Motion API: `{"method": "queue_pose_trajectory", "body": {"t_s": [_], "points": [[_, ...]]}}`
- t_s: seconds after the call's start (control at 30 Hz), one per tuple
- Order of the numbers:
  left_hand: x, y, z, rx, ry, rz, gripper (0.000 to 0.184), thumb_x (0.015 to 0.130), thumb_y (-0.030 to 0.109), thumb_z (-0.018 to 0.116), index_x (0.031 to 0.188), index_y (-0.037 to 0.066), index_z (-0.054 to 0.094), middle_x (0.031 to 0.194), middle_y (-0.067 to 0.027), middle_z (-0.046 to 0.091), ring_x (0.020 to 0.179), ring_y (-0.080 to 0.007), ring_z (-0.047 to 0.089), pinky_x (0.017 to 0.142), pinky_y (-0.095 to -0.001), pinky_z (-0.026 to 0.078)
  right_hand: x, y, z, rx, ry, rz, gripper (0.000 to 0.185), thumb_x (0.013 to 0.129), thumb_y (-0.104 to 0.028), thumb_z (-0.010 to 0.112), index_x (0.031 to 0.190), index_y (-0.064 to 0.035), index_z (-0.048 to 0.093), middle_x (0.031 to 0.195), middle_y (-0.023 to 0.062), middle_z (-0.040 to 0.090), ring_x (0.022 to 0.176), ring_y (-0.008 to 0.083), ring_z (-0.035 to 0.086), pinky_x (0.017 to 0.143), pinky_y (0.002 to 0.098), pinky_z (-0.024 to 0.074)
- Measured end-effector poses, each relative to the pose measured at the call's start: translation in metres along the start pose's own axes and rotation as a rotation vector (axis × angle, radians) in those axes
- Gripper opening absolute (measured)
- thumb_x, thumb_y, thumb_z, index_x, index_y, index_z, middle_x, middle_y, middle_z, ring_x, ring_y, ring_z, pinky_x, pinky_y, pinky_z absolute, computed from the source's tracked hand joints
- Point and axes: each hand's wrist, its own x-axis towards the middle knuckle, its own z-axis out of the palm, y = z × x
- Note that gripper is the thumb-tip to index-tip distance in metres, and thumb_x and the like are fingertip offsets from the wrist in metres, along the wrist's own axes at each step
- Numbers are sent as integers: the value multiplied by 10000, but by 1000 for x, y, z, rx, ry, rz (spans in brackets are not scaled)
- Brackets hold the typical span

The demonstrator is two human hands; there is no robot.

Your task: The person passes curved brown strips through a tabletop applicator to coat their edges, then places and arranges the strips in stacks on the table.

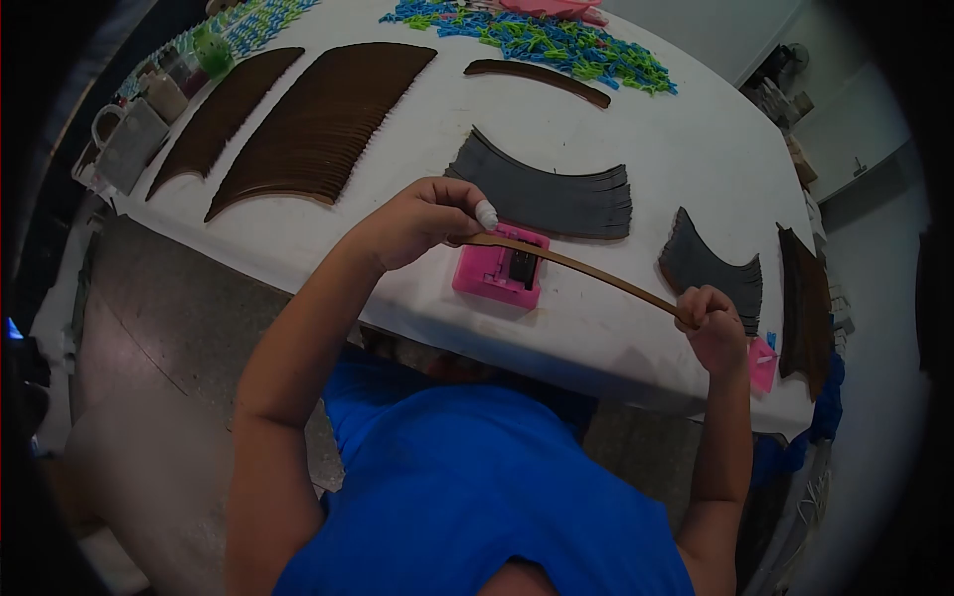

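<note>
A thin brown strip [596, 274] is stretched between my two hands above the table's front edge. My left hand [429, 221] pinches its left end, and a white wrapping covers one fingertip. The strip's right end is gripped in my right hand [712, 320], fingers curled round it. Below the strip, near my left hand, sits a pink tape dispenser [483, 272] with a dark roll inside. Just behind it lies a fan of dark grey strips [542, 189]. A smaller grey fan [708, 260] lies beside my right hand.
On the white table [397, 298] are two wide brown strip stacks [328, 124] [234, 114], a narrow brown piece [537, 77], and blue and green clips [537, 42]. A dark brown stack [801, 298] and a pink item [762, 366] lie at the right. Bottles and a grey container [132, 144] stand back left.
</note>
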Motion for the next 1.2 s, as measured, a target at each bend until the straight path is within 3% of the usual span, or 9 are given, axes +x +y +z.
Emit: {"method": "queue_pose_trajectory", "body": {"t_s": [0.1,0.23,0.3,0.5,0.6,0.8,1.03,1.2], "points": [[-7,0,-2,-163,13,22,162,904,7,648,1041,36,729,967,-50,728,900,-139,686,837,-303,528,5,4,12,197,-47,12,66,828,-111,573,858,-57,550,855,45,475,781,144,395,707,302,351],[-12,-5,-11,-292,60,-1,171,888,9,648,1051,39,690,945,-63,712,825,-156,645,792,-313,511,12,5,39,427,-94,-42,103,854,-130,573,920,-50,565,905,42,487,820,149,391,734,309,359],[-15,-7,-15,-313,74,-14,176,870,9,651,1042,42,666,910,-71,704,795,-166,629,776,-312,503,14,8,47,525,-101,-110,202,848,-138,601,1028,-47,607,995,39,520,874,154,408,784,316,381],[-16,-19,-30,-411,115,3,135,865,17,646,997,48,643,811,-88,666,736,-181,585,751,-320,497,32,23,48,475,-133,-253,419,831,-51,686,1248,-77,655,1119,25,590,985,167,479,869,335,427],[-15,-24,-38,-450,81,35,122,868,15,641,984,53,648,816,-88,664,754,-181,584,736,-322,483,44,29,48,426,-106,-322,424,864,14,673,1276,-83,656,1176,40,654,1030,170,543,873,343,454],[-13,-27,-45,-493,90,71,120,876,12,636,984,55,667,818,-63,649,780,-163,559,710,-324,450,66,35,49,349,-25,-444,314,952,58,627,1235,-74,661,1197,67,708,1029,156,641,842,347,488],[-11,-22,-44,-519,107,88,125,875,5,631,991,44,658,818,-67,654,750,-163,555,699,-316,439,78,31,53,296,70,-458,279,976,66,623,1201,-90,678,1099,53,699,944,144,593,811,334,470],[-6,-24,-50,-531,122,111,130,880,-1,618,1003,32,648,815,-85,663,728,-169,571,697,-315,444,86,30,56,326,45,-470,191,980,34,681,1149,-56,675,1053,67,712,934,148,655,831,322,509]]}}
